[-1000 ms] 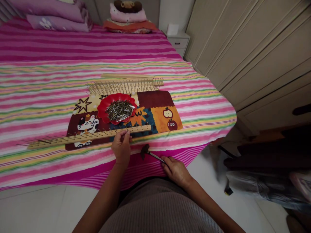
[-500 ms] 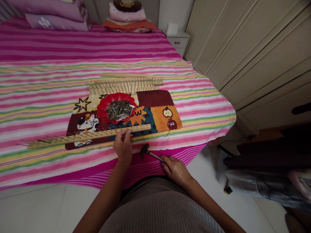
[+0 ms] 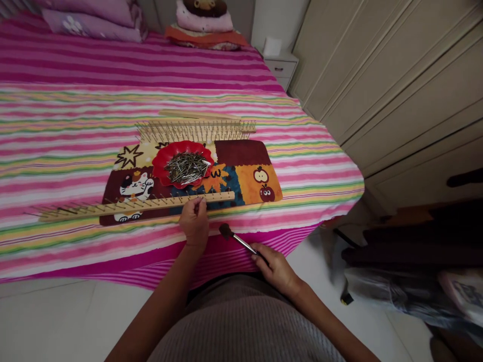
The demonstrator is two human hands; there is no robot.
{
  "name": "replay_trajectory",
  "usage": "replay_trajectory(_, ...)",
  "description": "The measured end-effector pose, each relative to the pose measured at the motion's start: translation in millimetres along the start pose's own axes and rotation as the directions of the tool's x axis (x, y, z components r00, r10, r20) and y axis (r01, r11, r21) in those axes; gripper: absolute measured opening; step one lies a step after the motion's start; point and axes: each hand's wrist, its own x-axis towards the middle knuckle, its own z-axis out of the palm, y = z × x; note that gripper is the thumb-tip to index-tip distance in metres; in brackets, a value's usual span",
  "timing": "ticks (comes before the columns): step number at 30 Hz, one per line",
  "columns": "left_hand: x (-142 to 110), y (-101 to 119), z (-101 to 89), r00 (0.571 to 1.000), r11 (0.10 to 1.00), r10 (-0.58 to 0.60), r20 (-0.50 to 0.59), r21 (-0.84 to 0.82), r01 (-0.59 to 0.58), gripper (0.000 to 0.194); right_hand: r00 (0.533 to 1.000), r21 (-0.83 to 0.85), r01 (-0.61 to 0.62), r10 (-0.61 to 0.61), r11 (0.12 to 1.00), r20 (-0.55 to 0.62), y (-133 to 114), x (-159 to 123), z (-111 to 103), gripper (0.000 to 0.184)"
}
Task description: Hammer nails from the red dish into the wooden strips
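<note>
Lying over a patterned mat (image 3: 241, 153) at the near side of the striped bed (image 3: 320, 163), a nail-studded wooden strip (image 3: 162, 203) reaches past the mat's left edge. The left hand (image 3: 194, 221) bunches its fingers at the strip's near edge; their exact grip I can't tell. The right hand (image 3: 277, 269) curls around a hammer (image 3: 243, 242). Farther back sits a red bowl (image 3: 160, 163) of nails (image 3: 187, 167); a pale wardrobe (image 3: 377, 75) lines the right, with a nightstand (image 3: 279, 68) far off.

No words, labels, brands or numbers can be read.
</note>
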Motion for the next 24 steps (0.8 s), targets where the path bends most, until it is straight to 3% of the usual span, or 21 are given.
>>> replay_trajectory(4,2,-3,0.4,0.984,0.983,0.175,0.018,0.059,-0.176,0.017,0.992,0.144,0.003,0.015,0.990,-0.126,-32,11,-17,0.029)
replay_trajectory(9,5,-6,0.5,0.950,0.945,0.305,0.060,0.103,-0.310,0.017,0.980,0.134,0.108,-0.083,0.985,-0.181,-69,53,-38,0.029)
replay_trajectory(13,5,-7,1.3,0.938,0.930,0.337,0.079,0.125,-0.344,0.018,0.980,0.066,0.134,-0.122,0.989,-0.154,-78,81,-38,0.028)
replay_trajectory(17,3,-9,2.3,0.930,0.920,0.358,0.082,0.142,-0.367,0.019,0.990,0.035,0.109,-0.106,0.993,-0.090,-83,86,-38,0.025)
replay_trajectory(24,2,-12,3.4,0.900,0.874,0.428,0.077,0.219,-0.434,0.022,0.963,0.027,0.176,-0.167,0.984,-0.211,-90,77,-42,0.032)
